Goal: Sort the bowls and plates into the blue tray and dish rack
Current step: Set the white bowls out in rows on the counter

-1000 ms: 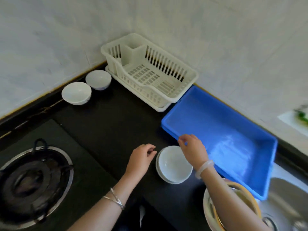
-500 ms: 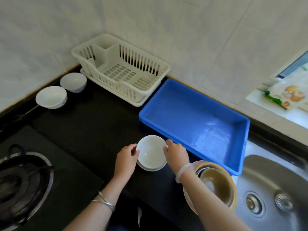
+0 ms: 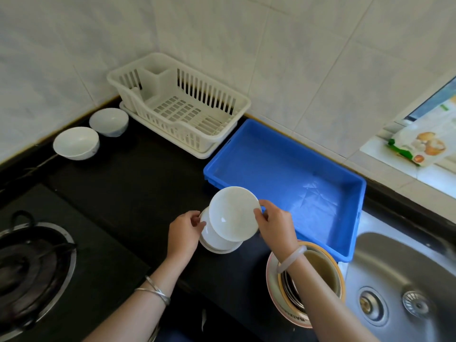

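The top white ceramic bowl point(image 3: 233, 213) has just come up off the short stack of white bowls point(image 3: 217, 240) and now tilts above it, beside the near left corner of the blue plastic tray point(image 3: 345, 183). A second ago it sat nested on the stack, so the first sort is under way. The right hand point(image 3: 276, 223) pinches its right rim with closed fingers; the left hand point(image 3: 183, 229) curls its fingertips against the left side of the remaining stack, steadying it. Far left, two more white bowls point(image 3: 76, 143) wait on the black countertop point(image 3: 138, 183), next to the empty white slatted dish rack point(image 3: 182, 107). Near right, stacked dishes with an orange-rimmed bowl point(image 3: 320, 270) sit by the steel sink point(image 3: 399, 280).
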